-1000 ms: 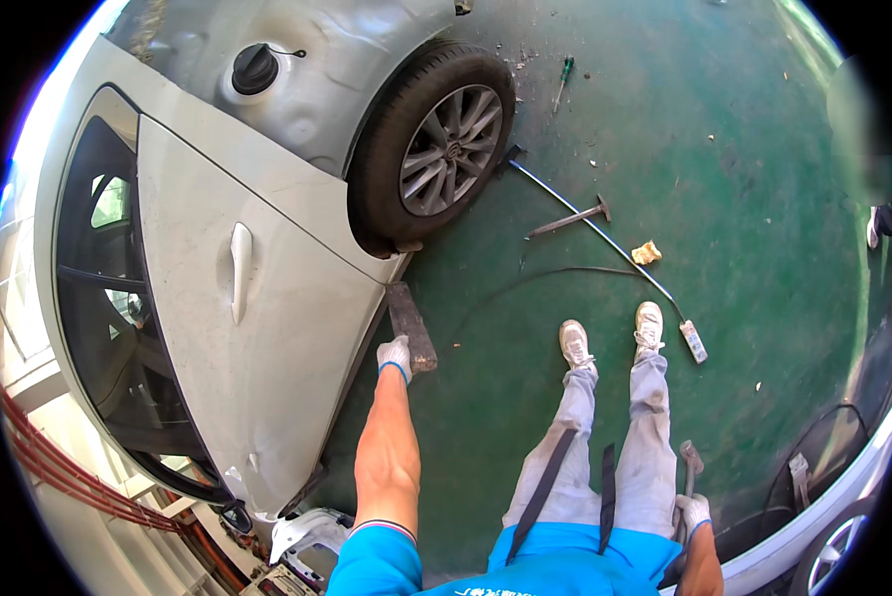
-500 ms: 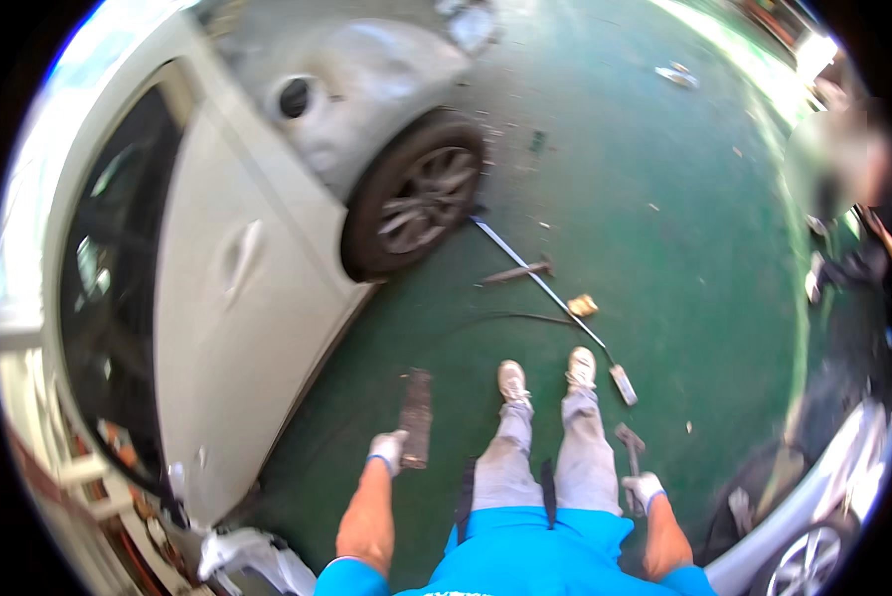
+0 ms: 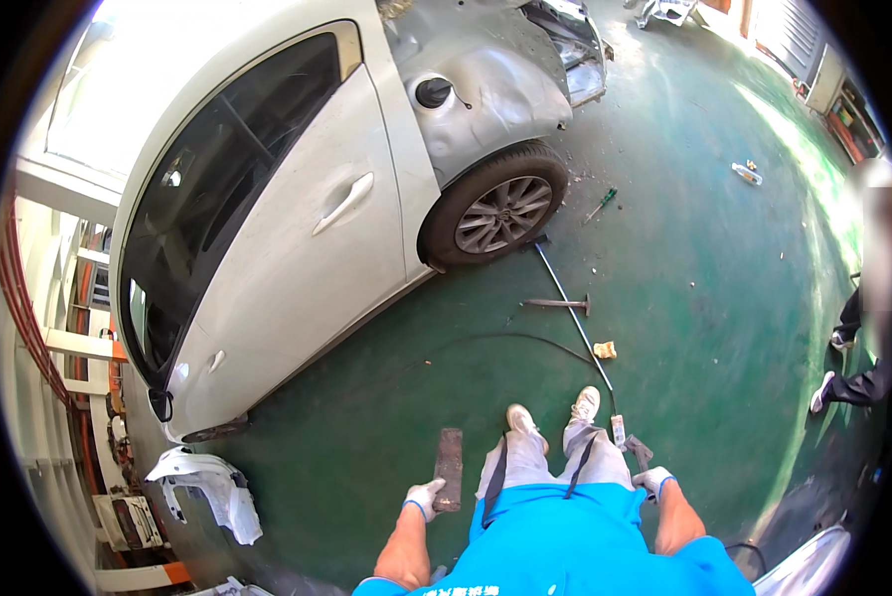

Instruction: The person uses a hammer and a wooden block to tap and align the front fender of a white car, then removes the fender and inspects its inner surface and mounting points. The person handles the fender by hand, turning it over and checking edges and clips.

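My left hand (image 3: 425, 497), in a white glove, grips a flat, dark brown rectangular block (image 3: 450, 465) at its side and lower end. What the block is made of I cannot tell. My right hand (image 3: 653, 482), also gloved, is closed round the handle of a hammer (image 3: 639, 452), its head pointing forward beside my right leg. Both hands hang low at my sides. Ahead to the left stands a white car (image 3: 356, 139) with a bare, dented silver rear panel (image 3: 505, 94) above its wheel (image 3: 505, 214).
On the green floor lie a long rod (image 3: 560, 283), a second hammer (image 3: 555, 303) across it, a thin cable (image 3: 505, 336), a crumpled yellow thing (image 3: 604, 350), a screwdriver (image 3: 601, 205) and a bottle (image 3: 747, 174). A white body part (image 3: 212, 487) lies left. Another person (image 3: 878, 298) is at the right.
My view has turned left, so the car sits farther right in it and shows more fully. Both hands keep hold of the block and the hammer. My feet have shifted slightly.
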Available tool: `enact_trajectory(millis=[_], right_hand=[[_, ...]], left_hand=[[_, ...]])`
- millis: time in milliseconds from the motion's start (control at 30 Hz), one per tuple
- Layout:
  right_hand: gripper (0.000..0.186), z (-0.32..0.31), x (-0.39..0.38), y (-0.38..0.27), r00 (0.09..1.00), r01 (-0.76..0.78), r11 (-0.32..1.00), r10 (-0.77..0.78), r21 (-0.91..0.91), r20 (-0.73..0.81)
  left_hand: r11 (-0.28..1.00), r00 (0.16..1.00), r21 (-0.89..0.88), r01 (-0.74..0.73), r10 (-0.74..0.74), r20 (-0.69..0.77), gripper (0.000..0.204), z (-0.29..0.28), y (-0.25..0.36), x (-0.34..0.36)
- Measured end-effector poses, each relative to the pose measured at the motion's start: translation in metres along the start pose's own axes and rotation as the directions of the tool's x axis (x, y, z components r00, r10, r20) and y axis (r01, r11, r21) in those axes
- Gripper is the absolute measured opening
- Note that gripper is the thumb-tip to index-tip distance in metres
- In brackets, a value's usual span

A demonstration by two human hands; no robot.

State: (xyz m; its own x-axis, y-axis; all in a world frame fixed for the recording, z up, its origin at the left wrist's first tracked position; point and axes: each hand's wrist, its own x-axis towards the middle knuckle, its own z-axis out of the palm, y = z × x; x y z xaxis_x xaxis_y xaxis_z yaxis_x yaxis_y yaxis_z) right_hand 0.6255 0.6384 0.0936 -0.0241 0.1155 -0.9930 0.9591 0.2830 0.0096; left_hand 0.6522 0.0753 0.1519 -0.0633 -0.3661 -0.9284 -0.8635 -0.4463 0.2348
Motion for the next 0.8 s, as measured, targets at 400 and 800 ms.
enact_trajectory(millis=[400, 800], right_hand=[[0.027, -0.023, 0.030, -0.025, 0.990, 0.135, 0.973, -0.142, -0.187, -0.024], [0.018, 0.033, -0.001, 0.071, 0.972, 0.200, 0.837, -0.234, 0.510, 0.003]], left_hand=[[0.950, 0.997, -0.312, -0.018, 0.040, 0.067, 0.028, -0.038, -0.159, -0.010], [0.927, 0.966, 0.323, -0.191, 0.120, 0.227, 0.040, -0.106, -0.400, 0.075]])
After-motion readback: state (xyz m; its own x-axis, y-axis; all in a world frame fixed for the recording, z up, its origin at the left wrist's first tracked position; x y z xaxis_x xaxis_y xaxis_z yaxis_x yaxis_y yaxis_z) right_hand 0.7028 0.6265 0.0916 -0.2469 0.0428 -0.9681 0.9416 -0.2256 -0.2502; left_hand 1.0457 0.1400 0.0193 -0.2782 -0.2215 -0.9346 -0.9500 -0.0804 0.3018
